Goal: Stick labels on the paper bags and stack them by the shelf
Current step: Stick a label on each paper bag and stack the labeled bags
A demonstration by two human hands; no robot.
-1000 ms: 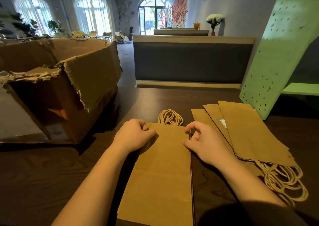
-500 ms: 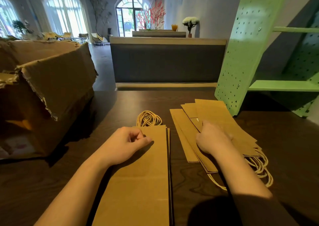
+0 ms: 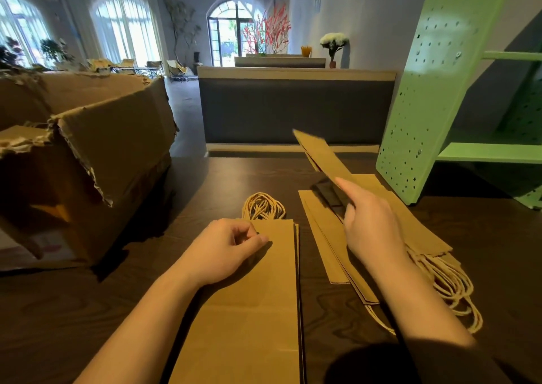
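Brown kraft paper, flat rectangles with twisted-cord handles [image 3: 264, 207] — two piles on the dark wood-grain desk [image 3: 58, 310]. Near pile [image 3: 258, 310]: long axis runs away from the person, handles at the far end. Left hand [image 3: 225, 251] rests on it, fingers curled, pinch unclear. Right hand [image 3: 372, 231] fingers clamp one lifted bag [image 3: 319, 155] — tilted up-left over the right pile [image 3: 410, 222], by the green pegboard shelf [image 3: 434, 90].

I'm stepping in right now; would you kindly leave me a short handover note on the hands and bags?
Left hand rests, fingers curled, on the front bag stack; whether it pinches anything is unclear.
Right hand holds the lifted bag tilted above the right pile beside the green shelf.
Done: several bags piled there; no label visible.
Left: label the front bag stack, move it over.
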